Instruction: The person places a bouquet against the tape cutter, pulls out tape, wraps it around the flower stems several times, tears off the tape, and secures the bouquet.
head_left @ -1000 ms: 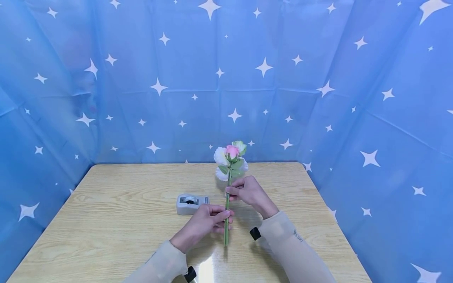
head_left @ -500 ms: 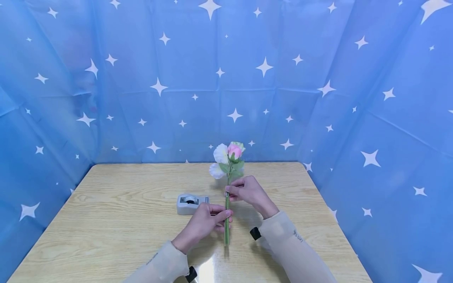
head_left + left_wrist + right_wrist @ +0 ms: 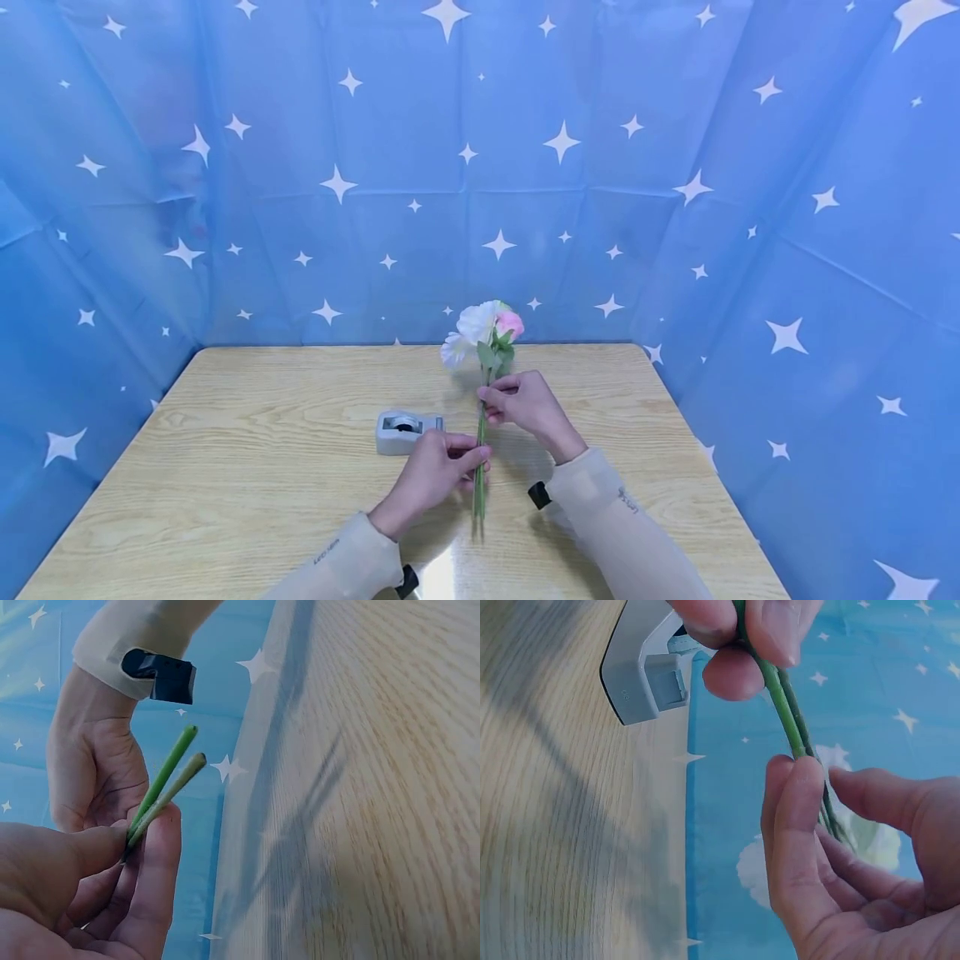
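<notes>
Pinching flower stems [image 3: 166,769], left fingers [image 3: 472,457] and right fingers [image 3: 497,398] hover over a woodgrain table [image 3: 262,467] before starry drapes [image 3: 405,117].

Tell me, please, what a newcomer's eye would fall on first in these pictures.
Probably the white and pink flowers, near the middle of the head view, their stems held by the right hand higher up and the left hand lower down. The blue starry backdrop behind the table likely strikes next, then the tape dispenser on the table, partly hidden by the left hand.
</notes>
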